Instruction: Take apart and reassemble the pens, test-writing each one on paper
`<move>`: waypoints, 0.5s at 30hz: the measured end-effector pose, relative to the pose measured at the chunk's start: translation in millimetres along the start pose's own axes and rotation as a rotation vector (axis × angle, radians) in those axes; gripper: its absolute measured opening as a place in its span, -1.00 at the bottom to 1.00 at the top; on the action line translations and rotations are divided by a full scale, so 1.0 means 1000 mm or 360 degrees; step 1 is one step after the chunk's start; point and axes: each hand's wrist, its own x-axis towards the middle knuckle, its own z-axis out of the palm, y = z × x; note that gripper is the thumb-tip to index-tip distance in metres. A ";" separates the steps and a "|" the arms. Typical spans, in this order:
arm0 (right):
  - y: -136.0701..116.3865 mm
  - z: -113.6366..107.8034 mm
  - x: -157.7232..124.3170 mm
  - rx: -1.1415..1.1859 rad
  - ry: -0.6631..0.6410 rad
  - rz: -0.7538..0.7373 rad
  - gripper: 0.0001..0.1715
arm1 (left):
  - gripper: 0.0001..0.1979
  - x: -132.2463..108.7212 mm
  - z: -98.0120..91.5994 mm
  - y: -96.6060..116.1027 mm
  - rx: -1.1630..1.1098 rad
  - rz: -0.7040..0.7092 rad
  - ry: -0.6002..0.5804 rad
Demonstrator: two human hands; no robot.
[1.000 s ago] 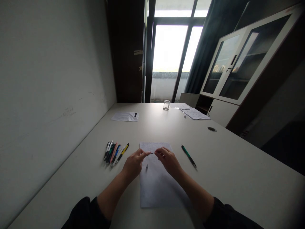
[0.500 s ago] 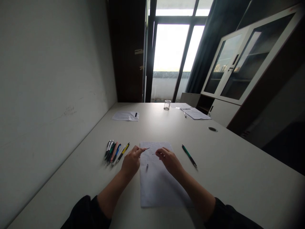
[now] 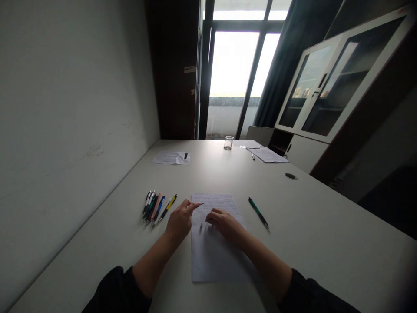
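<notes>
A white sheet of paper (image 3: 213, 256) with handwriting at its top lies on the pale table (image 3: 325, 234) in front of me. My left hand (image 3: 180, 221) rests at the sheet's left edge and pinches a thin dark pen part (image 3: 201, 204) that points right. My right hand (image 3: 225, 226) lies low on the paper, fingers curled, its fingertips beside a small dark piece (image 3: 201, 226). Whether it holds anything is hidden.
A row of several pens (image 3: 157, 208) lies left of the paper; a green pen (image 3: 258, 212) lies to its right. Farther back are a folded paper (image 3: 172, 158), a glass (image 3: 228, 142), more sheets with a pen (image 3: 265, 154) and a cable hole (image 3: 290, 176).
My hands have come apart. The right hand dropped down and left onto the paper toward the small dark piece; the left hand stayed, still pinching the thin part.
</notes>
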 end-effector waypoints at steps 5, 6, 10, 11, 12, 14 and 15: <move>0.001 0.001 0.001 0.0047 0.0022 -0.0001 -0.82 | -0.41 0.000 -0.001 0.002 0.0011 -0.0016 -0.0005; 0.001 0.001 0.001 0.0058 0.0024 -0.0006 -0.82 | -0.41 0.000 -0.001 0.002 0.0011 -0.0014 -0.0005; 0.002 0.001 0.001 0.0071 0.0064 0.0003 -0.81 | -0.42 0.000 -0.002 0.003 0.0015 0.0010 0.0006; 0.002 0.000 0.001 0.0068 0.0087 0.0015 -0.81 | -0.42 0.000 -0.002 0.003 0.0017 0.0013 0.0010; 0.003 0.000 0.001 0.0068 0.0112 0.0026 -0.81 | -0.43 0.000 -0.002 0.003 0.0021 0.0015 0.0011; 0.005 -0.001 0.001 0.0077 0.0185 0.0053 -0.81 | -0.44 0.000 -0.002 0.003 0.0026 0.0016 0.0005; 0.005 -0.001 0.000 0.0081 0.0227 0.0072 -0.80 | -0.44 0.000 -0.002 0.003 0.0029 0.0018 -0.0004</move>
